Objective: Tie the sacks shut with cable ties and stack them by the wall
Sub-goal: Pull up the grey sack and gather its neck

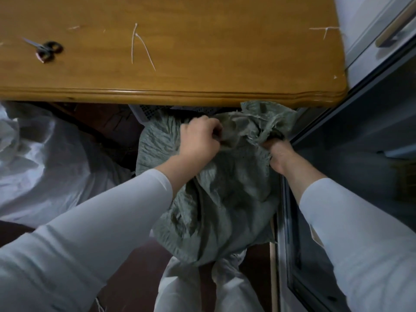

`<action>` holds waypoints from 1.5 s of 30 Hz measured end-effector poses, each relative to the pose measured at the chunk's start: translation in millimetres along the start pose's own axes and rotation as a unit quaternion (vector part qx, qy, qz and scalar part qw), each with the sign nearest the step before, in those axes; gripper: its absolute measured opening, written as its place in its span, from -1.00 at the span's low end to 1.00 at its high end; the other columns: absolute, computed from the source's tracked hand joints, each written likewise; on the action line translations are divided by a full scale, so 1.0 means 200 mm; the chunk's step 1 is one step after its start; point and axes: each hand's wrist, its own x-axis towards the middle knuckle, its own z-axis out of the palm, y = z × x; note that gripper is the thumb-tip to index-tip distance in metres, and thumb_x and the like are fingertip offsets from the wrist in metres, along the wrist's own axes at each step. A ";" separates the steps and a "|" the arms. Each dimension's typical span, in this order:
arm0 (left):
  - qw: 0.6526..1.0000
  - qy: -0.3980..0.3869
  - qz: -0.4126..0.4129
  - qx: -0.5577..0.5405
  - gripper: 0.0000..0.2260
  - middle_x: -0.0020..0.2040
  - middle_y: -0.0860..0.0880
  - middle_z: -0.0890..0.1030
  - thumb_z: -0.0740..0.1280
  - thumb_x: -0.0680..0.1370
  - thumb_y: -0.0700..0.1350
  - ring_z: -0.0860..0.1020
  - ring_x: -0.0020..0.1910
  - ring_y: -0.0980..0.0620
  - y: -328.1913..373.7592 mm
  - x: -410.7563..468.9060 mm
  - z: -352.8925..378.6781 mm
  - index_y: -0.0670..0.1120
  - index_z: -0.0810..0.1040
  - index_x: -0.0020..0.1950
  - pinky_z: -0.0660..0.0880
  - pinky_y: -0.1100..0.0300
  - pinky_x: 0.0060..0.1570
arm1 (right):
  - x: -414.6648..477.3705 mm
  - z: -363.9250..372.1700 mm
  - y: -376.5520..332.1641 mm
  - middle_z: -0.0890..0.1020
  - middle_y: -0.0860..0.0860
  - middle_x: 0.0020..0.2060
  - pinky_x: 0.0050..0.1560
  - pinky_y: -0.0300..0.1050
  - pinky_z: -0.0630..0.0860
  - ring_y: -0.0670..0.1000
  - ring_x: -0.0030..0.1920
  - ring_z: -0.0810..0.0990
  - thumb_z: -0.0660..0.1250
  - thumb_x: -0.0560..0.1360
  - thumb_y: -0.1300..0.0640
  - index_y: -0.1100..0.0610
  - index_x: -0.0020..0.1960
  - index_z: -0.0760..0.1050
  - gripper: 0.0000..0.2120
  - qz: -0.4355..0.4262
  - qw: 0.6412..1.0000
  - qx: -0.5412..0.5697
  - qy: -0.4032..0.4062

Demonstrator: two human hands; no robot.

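— Where do we have the green sack (216,194)?

— On the floor, between us and the table (180,88). Its mouth is tucked just under the table's near edge, and its right side lies against the glass door (360,140).

— And our hands?

— Our left hand (199,140) is clenched round the bunched mouth, knuckles up. Our right hand (279,154) grasps the frayed cloth at the right of the mouth. Its fingertips are buried in the folds, so we see only its back and thumb side.

— Where are the cable ties (140,48)?

— Two lie crossed at one end on the table, near its middle and apart from both hands. A third tie (325,30) lies at the table's far right corner. The scissors (46,49) lie on the far left of the table.

— Do we see other sacks?

— A white sack (45,158) sits on the floor to the left, apart from the green one. A second white sack (186,287) lies nearest us, and the green sack's near end rests over it.
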 end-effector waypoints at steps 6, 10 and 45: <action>0.989 -0.038 0.028 0.139 -0.70 0.48 -0.20 0.20 0.28 0.53 -0.28 0.18 0.46 -0.26 -0.08 0.11 0.07 -0.11 0.50 0.25 0.33 -0.12 0.30 | 0.00 -0.01 0.00 0.56 0.21 0.15 0.11 0.19 0.50 0.21 0.13 0.56 0.24 0.52 0.34 0.23 0.32 0.41 -0.64 0.001 1.000 0.001 -0.004; 1.000 0.000 0.004 -0.018 -0.80 0.00 -0.09 0.58 0.26 0.48 -0.37 0.53 0.07 -0.12 -0.07 0.19 0.03 -0.08 0.52 -0.06 0.45 0.13 -0.06 | -0.02 0.00 -0.05 0.57 0.19 0.14 0.12 0.03 0.51 0.13 0.12 0.55 0.36 0.49 0.26 0.26 0.27 0.42 -0.63 -0.099 0.989 -0.103 0.037; 0.969 -0.101 -0.158 -0.162 -0.32 0.36 -0.09 0.43 0.47 0.40 0.01 0.40 0.34 -0.10 -0.22 0.15 0.19 -0.07 0.27 0.44 0.38 0.15 0.27 | 0.17 0.19 -0.07 0.60 0.17 -0.14 0.02 0.10 0.56 0.21 -0.04 0.59 0.28 0.38 0.44 0.27 0.16 0.47 -0.64 0.022 0.993 -0.107 -0.054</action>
